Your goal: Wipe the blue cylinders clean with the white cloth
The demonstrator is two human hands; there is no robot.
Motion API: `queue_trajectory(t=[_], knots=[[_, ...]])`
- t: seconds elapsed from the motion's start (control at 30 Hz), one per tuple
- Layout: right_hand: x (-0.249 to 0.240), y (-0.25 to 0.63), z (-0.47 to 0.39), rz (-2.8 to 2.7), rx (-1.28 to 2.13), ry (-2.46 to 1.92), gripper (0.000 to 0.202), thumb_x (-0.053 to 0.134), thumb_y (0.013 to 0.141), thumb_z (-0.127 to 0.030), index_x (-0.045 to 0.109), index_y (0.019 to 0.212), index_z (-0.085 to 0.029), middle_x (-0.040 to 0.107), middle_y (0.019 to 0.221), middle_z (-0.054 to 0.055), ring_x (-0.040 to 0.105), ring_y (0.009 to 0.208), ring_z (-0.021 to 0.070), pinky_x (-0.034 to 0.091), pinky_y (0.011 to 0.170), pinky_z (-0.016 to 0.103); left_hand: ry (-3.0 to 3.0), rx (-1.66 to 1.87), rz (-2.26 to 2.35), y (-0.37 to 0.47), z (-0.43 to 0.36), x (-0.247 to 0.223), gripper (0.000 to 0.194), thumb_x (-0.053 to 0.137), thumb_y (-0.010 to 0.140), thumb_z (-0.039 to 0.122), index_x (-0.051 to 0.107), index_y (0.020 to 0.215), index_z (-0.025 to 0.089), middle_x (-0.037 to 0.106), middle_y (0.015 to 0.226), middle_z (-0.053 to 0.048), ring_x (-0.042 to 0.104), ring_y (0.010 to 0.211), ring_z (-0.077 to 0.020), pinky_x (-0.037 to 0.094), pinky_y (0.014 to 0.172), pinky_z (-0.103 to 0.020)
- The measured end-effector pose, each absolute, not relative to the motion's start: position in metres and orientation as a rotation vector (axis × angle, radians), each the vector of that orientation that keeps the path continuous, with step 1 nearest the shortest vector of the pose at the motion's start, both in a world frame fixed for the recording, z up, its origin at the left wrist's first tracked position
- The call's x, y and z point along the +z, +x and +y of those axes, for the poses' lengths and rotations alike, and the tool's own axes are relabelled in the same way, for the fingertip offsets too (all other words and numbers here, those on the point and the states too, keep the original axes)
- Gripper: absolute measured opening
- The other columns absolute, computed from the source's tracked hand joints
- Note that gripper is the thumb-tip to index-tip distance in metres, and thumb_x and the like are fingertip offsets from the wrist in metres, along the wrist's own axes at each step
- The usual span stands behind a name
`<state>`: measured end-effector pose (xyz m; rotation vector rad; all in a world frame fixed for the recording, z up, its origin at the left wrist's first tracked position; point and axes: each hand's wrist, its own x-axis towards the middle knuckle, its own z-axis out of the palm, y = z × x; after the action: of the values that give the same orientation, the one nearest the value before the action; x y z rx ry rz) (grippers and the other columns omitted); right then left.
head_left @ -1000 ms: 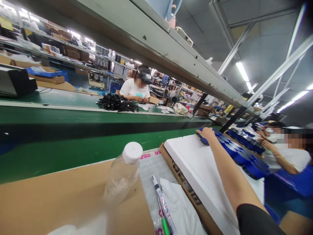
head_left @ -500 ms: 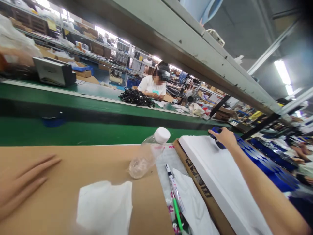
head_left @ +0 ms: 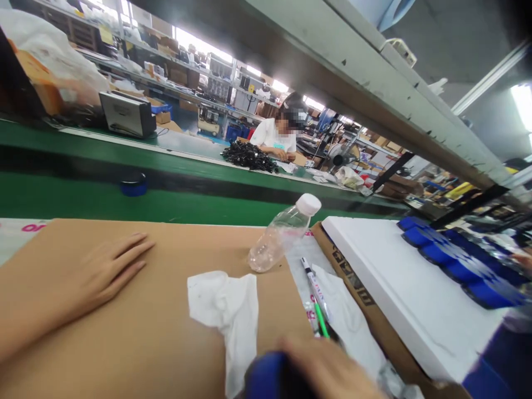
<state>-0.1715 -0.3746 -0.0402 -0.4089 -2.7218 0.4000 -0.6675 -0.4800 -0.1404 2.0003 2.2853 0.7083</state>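
Note:
My left hand (head_left: 103,269) lies flat, palm down, on a brown cardboard sheet (head_left: 137,338), fingers slightly apart and holding nothing. My right hand (head_left: 328,371) is at the bottom edge, blurred, gripping a round blue part (head_left: 270,379). A crumpled white cloth (head_left: 226,307) lies on the cardboard just above that hand. A clear plastic bottle (head_left: 282,238) with a white cap stands tilted behind the cloth. More blue parts (head_left: 453,260) lie in rows on a white foam board (head_left: 386,282) to the right.
Marker pens (head_left: 316,296) rest on a plastic bag beside the cardboard. A green conveyor belt (head_left: 83,202) runs behind, carrying one blue part (head_left: 133,183). Across it a seated person (head_left: 276,138) works near a pile of black cables (head_left: 249,157). A grey shelf (head_left: 353,61) hangs overhead.
My right hand has come back from the far end of the foam board to the near edge, holding a blue part. My left hand has come into full view on the cardboard.

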Motion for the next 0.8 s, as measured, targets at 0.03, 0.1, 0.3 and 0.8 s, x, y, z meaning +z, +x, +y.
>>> queue_trajectory(t=[0.03,0.1,0.3,0.8], knots=[[-0.056,-0.209,-0.387,-2.744,0.327,-0.331,0.053,0.065,0.106,-0.049,0.061,0.157,-0.034,0.083,0.08,0.009,0.076,0.061,0.0338,0.061,0.054,0.045,1.995,0.711,2.245,-0.667,-0.482,-0.139,0.072,0.03,0.113,0.071,0.07,0.151,0.024,0.065,0.167,-0.015,0.06,0.156,-0.0376,0.044,0.132,-0.063],[-0.072,-0.284,-0.4,-2.802,0.316,-0.217,0.052,0.068,0.106,-0.061,0.071,0.143,-0.026,0.084,0.084,0.01,0.078,0.068,0.0302,0.061,0.061,0.039,1.962,0.752,2.196,-0.665,-0.487,-0.135,0.071,0.037,0.114,0.073,0.064,0.156,0.022,0.061,0.169,-0.018,0.056,0.158,-0.0381,0.041,0.133,-0.066],[-0.043,-0.407,-0.392,-3.108,0.291,-0.179,0.097,0.077,0.08,-0.094,0.074,0.132,-0.012,0.087,0.11,0.02,0.085,0.098,0.0408,0.065,0.088,0.047,1.818,0.917,2.046,-0.645,-0.503,-0.113,0.076,0.025,0.115,0.076,0.07,0.144,0.022,0.067,0.16,-0.016,0.065,0.149,-0.0347,0.049,0.129,-0.059],[-0.063,-0.369,-0.32,-2.715,0.003,-0.127,0.056,0.048,0.12,-0.048,0.072,0.141,-0.002,0.072,0.15,0.034,0.071,0.142,0.0483,0.063,0.111,0.067,1.977,0.897,1.596,-0.576,-0.516,-0.092,0.04,0.077,0.097,0.029,0.064,0.135,0.03,0.072,0.12,-0.004,0.074,0.106,-0.0251,0.06,0.091,-0.034]])
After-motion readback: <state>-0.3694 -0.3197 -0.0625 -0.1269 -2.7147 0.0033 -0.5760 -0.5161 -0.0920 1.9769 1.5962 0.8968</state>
